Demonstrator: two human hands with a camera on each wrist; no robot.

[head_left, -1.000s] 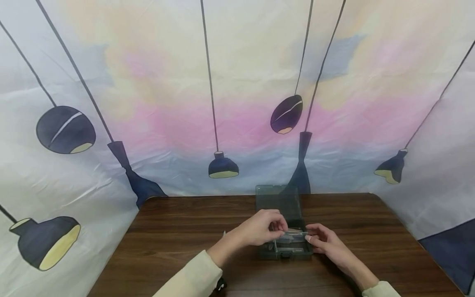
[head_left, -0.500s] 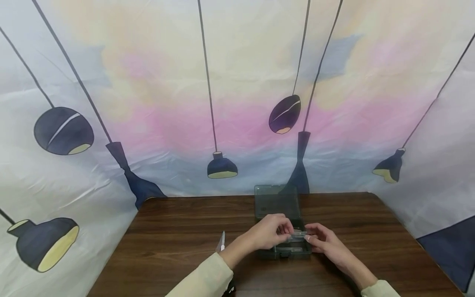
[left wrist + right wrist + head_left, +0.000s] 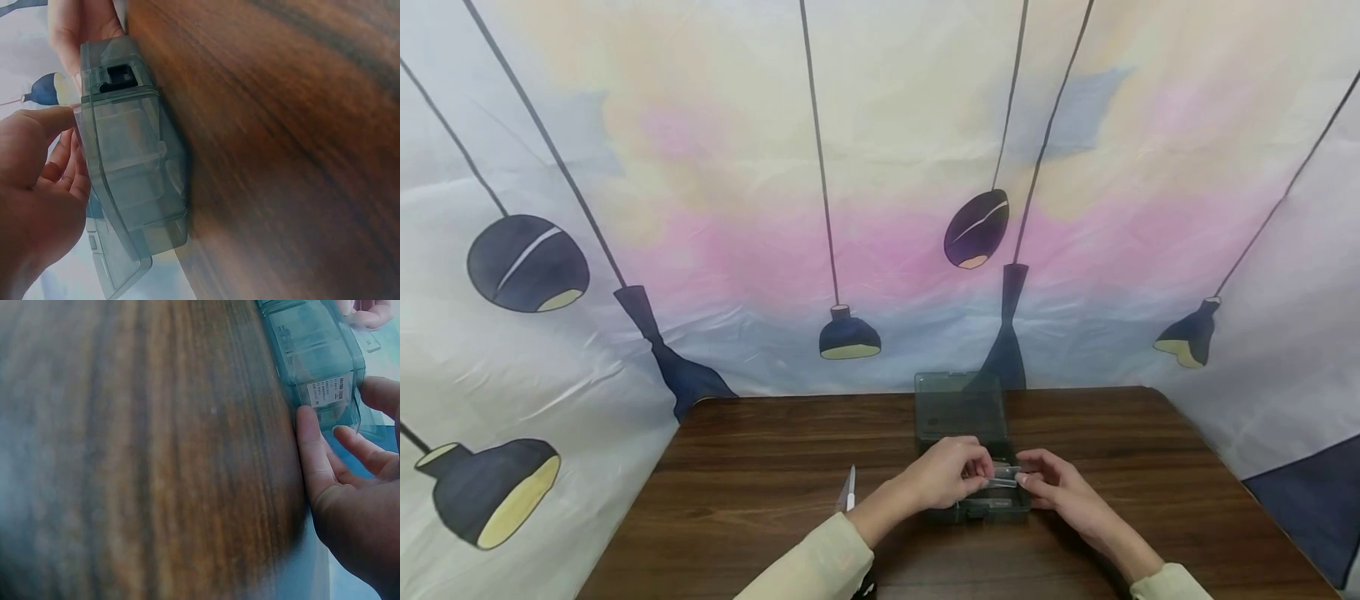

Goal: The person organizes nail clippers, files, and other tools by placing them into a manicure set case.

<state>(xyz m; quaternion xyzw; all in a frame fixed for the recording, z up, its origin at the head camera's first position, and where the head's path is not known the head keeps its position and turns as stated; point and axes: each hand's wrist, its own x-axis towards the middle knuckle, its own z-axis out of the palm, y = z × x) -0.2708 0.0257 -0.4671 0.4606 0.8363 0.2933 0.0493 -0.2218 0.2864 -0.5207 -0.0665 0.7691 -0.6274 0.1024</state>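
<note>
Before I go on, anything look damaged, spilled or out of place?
Nothing looks spilled; the open box looks undamaged. One oddity: a pointed, blade-like item lies on the table, partly hidden by the left forearm, perhaps uncomfortably close.

On the right end of the box [image 3: 310, 342] we see a white label [image 3: 327, 392], its print too small to read.

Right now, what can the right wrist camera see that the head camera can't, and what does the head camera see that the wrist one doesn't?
Only the right wrist view shows the barcode on the white label.
Only the head view shows the pale sleeves and a pointed blade.
Both show the see-through box, left hand, right hand and wooden table.
</note>
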